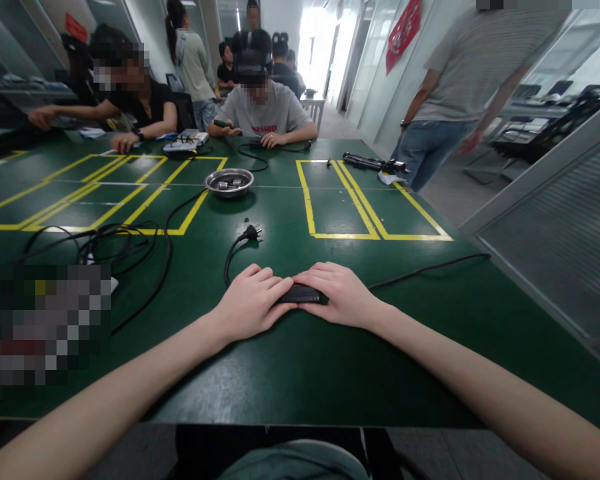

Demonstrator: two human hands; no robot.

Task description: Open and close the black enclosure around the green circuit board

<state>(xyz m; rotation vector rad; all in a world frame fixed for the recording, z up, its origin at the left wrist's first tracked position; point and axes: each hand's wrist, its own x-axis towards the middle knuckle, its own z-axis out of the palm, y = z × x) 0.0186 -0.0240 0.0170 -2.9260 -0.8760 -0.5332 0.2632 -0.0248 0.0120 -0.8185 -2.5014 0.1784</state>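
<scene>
Between my two hands lies a black power adapter, a flat brick close to the green tabletop. Fingers and thumb of my left hand are closed on its left end, and my right hand grips the other end in the same way. Both ends of the brick are hidden under my fingers. A black cord with a plug curls up beyond my left hand, its prongs pointing right. From beside my right hand a thin black cable runs off to the right across the table.
Farther back on the green table stands a metal bowl holding small metal parts. Coiled black cables lie at left beside a blurred-out object. A black folded stand rests at back right. People sit across the table; one person stands at right.
</scene>
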